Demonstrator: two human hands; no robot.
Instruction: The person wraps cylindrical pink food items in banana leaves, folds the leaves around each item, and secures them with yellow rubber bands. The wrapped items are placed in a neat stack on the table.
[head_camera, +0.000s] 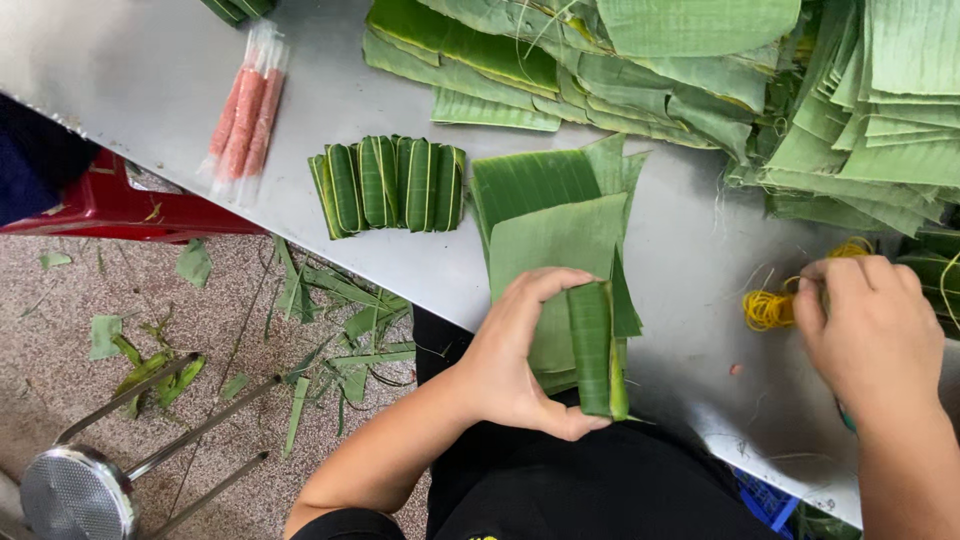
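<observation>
Left hand: grips leaf roll at lower centre, long axis top-to-bottom of frame.
Right hand: fingers curled on yellow bands, right.
Table: finished rolls in a row, centre.

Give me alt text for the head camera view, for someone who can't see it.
Seen from above, a person's left hand holds a rolled banana-leaf packet upright over a steel table, while the right hand reaches into yellow rubber bands. Finished leaf rolls, cut leaf stacks and pink sausage sticks lie beyond.
</observation>
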